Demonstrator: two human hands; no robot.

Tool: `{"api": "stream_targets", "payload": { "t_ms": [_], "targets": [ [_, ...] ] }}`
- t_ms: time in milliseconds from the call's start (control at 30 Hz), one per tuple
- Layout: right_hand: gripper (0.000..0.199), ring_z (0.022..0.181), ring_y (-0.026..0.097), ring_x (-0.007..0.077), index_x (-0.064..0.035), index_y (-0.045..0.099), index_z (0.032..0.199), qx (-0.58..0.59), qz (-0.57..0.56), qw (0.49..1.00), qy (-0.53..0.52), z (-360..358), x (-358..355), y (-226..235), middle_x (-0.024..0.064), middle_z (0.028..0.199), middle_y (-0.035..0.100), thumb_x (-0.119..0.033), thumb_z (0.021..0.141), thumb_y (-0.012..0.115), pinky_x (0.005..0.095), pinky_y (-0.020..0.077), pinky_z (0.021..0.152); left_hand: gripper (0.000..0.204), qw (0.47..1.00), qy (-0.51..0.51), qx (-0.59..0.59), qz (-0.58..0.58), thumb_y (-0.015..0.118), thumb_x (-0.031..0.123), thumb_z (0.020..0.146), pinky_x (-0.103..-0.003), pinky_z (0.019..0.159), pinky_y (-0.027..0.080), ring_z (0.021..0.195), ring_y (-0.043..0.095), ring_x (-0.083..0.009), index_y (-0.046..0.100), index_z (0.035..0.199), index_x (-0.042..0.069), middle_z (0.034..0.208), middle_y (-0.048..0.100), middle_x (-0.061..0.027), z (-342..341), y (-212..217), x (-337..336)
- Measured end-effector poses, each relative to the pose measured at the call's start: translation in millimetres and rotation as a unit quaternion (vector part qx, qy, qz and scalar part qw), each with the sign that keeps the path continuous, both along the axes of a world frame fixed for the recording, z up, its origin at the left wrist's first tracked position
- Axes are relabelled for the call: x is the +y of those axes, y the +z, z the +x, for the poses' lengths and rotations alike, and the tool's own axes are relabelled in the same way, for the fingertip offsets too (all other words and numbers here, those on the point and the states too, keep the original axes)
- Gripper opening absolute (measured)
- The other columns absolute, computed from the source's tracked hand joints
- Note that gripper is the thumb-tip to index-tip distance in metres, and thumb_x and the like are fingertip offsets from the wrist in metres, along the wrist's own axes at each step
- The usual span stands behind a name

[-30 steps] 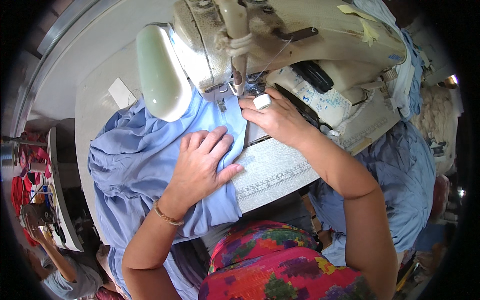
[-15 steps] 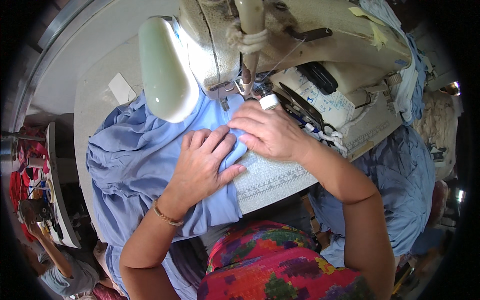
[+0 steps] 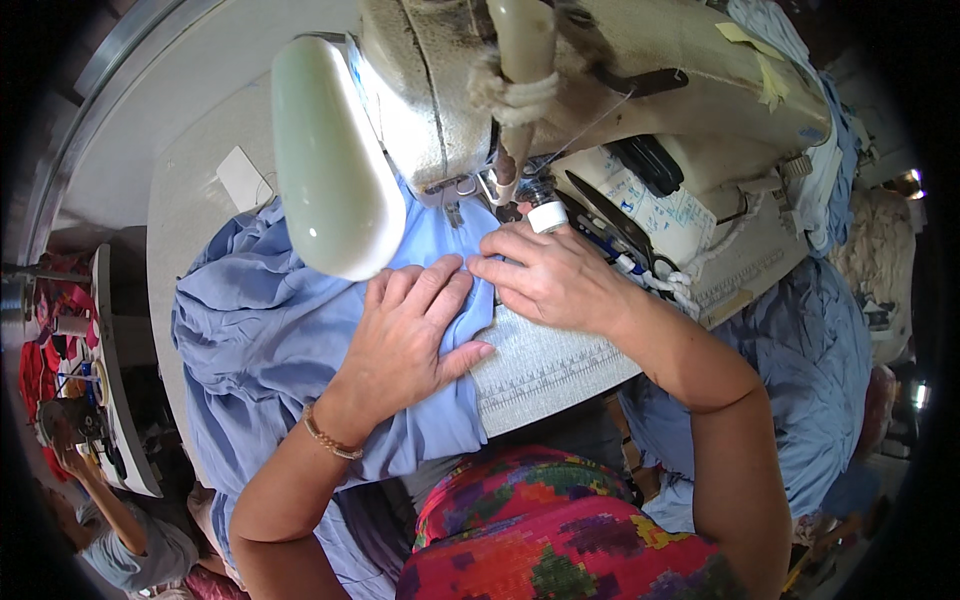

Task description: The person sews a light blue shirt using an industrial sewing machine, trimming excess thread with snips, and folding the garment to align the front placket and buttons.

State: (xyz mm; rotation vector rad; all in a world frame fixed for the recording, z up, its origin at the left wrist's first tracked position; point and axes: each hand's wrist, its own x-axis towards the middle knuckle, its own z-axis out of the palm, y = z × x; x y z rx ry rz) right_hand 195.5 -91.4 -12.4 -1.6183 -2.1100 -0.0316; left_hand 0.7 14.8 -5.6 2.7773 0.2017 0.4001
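Pale blue fabric [image 3: 262,335] is spread over the sewing machine's bed, its front end running under the presser foot [image 3: 453,214]. My left hand [image 3: 410,325] rests flat on this cloth, thumb held apart from the fingers. Just right of it, my right hand [image 3: 555,278] is closed, its fingertips pinching the cloth's right edge close to the foot. Above both hands stands the worn cream sewing machine [image 3: 440,90]. A white-capped part [image 3: 547,217] hides some of the right hand's far fingers.
A pale green lamp [image 3: 335,160] hangs over the cloth's left part. Scissors [image 3: 610,215], a black case [image 3: 648,165] and marked paper [image 3: 685,205] lie under the machine arm. More blue cloth [image 3: 790,370] hangs at right. Another person [image 3: 130,540] works at far left.
The right hand has shifted slightly right and toward me, its fingers more curled at the cloth edge. My left hand has barely moved. The machine appears slightly shifted in view.
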Motion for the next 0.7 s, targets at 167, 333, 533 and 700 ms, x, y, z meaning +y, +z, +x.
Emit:
{"api": "stream_targets", "payload": {
  "t_ms": [167,333,533,700],
  "targets": [
    [0.024,0.095,0.058,0.0167,-0.0082,0.066,0.097,0.029,-0.003,1.0,0.006,0,2,-1,0.0032,0.115,0.06,-0.011,0.074,0.062,0.0395,0.0355,0.093,0.067,1.0,0.01,0.014,0.012,0.056,0.056,0.08,-0.042,0.093,0.033,0.104,0.046,-0.0315,0.053,0.118,0.002,0.131,0.046,-0.0155,2,1,0],
    [0.023,0.095,0.058,0.0161,-0.0083,0.065,0.097,0.021,-0.009,1.0,0.015,1,3,-1,0.0017,0.116,0.059,-0.011,0.074,0.061,0.0393,0.0359,0.092,0.066,1.0,0.006,0.004,0.013,0.056,0.057,0.079,-0.043,0.093,0.033,0.106,0.046,-0.0318,0.054,0.117,0.003,0.132,0.046,-0.0154,4,1,2],
    [0.024,0.089,0.06,0.0171,-0.0088,0.064,0.099,0.004,-0.032,0.999,0.017,3,4,0,0.0018,0.117,0.059,-0.011,0.075,0.061,0.0434,0.035,0.095,0.059,1.0,0.02,0.019,-0.005,0.066,0.044,0.076,-0.045,0.096,0.038,0.115,0.047,-0.0362,0.053,0.116,0.002,0.128,0.047,-0.0173,5,10,0],
    [0.025,0.091,0.061,0.0179,-0.0088,0.064,0.099,0.022,-0.037,0.999,0.013,4,6,2,0.0019,0.116,0.061,-0.01,0.074,0.061,0.0453,0.034,0.096,0.064,1.0,0.021,0.005,0.01,0.059,0.054,0.078,-0.044,0.094,0.035,0.109,0.047,-0.0334,0.054,0.116,0.003,0.128,0.047,-0.0165,6,2,3]
  ]
}}
